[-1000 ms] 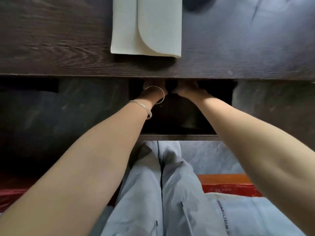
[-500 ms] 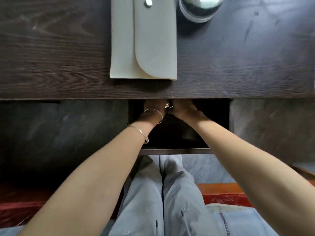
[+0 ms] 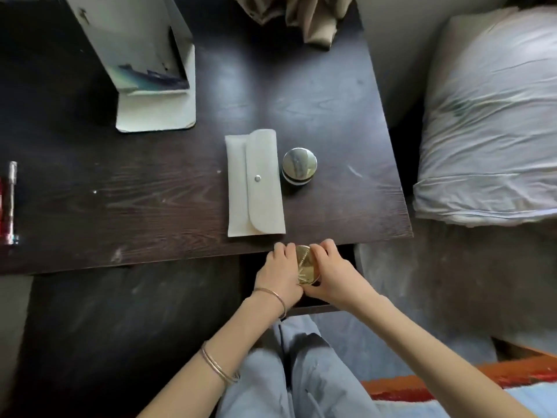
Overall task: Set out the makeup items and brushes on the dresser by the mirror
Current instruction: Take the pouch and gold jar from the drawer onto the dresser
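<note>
Both hands, a second ago buried in the dark drawer opening under the bench [image 3: 150, 206] edge, have drawn back out, and the left hand [image 3: 278, 274] and right hand [image 3: 333, 274] now share a grip on a round gold compact [image 3: 306, 263] at the front edge.

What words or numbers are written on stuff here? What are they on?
Gold round compact, held by the left hand and right hand: a line of lettering across the lid, too small and blurred to read.
White snap pouch: no writing.
Silver-lidded jar: no writing visible.
Mirror stand: no writing visible.
Nothing here can be quoted.
</note>
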